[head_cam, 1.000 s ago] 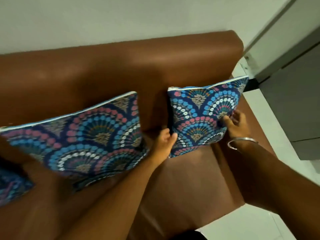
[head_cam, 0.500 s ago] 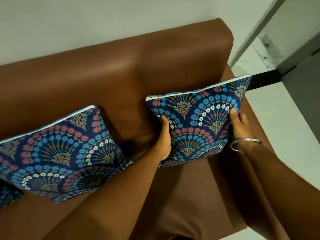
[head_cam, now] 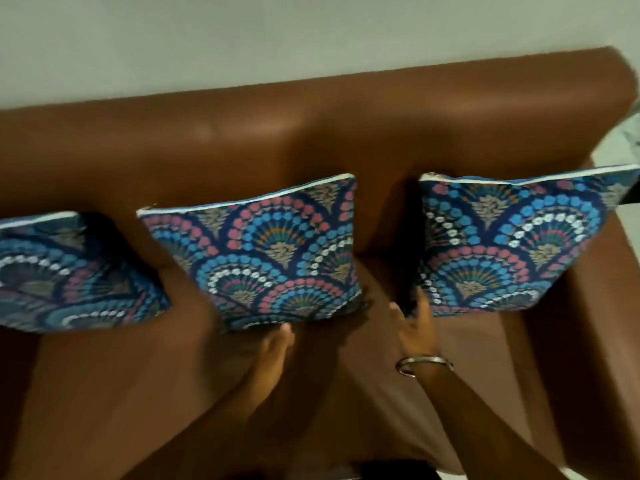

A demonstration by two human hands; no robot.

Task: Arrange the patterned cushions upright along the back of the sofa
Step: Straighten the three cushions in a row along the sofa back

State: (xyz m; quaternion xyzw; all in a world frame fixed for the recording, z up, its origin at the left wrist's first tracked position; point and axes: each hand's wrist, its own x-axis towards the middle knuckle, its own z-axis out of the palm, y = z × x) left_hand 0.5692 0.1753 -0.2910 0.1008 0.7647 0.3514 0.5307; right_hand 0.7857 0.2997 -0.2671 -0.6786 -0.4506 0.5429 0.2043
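Note:
Three blue cushions with pink, white and blue fan patterns stand upright against the brown sofa's backrest. The left cushion is cut off by the frame edge. The middle cushion stands at the centre. The right cushion leans near the sofa's right end. My left hand is just below the middle cushion's bottom edge, fingers together, holding nothing. My right hand, with a metal bangle on the wrist, is open beside the right cushion's lower left corner, fingertips close to it.
The sofa seat spreads out in front of the cushions. A pale wall rises behind the backrest. The sofa's right armrest and a strip of light floor lie at the right edge.
Both hands have let go of the right cushion and drawn back toward the seat. The view has swung left, bringing the middle cushion to the centre and a third cushion into sight.

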